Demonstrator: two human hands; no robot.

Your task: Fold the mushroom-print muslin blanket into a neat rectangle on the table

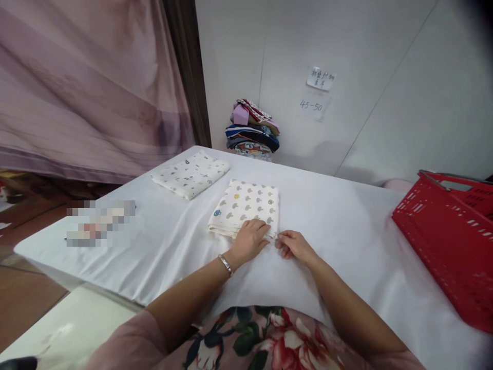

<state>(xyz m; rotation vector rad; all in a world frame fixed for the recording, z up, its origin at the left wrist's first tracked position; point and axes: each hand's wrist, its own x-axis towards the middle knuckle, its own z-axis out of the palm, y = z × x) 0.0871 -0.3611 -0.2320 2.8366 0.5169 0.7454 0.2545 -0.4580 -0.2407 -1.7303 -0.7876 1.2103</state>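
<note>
A folded white cloth point(248, 200) with grey mushroom-like prints and a few yellow, green and blue ones lies in the middle of the table. My left hand point(248, 240) rests on its near edge, fingers laid flat over the fabric. At the near right corner, my right hand point(296, 245) has thumb and fingers pinched together on the cloth's edge. Part of the near edge is hidden beneath my left hand. A second folded white cloth point(191, 173), with small scattered dark prints, lies farther back to the left, apart from both hands.
A red plastic basket point(442, 241) stands at the table's right side. Behind the far edge is a pile of folded fabrics point(252, 128) against the wall. A blurred-out item point(100, 223) lies at the left. White cloth covers the table point(331, 221); a pink curtain point(96, 87) hangs beyond.
</note>
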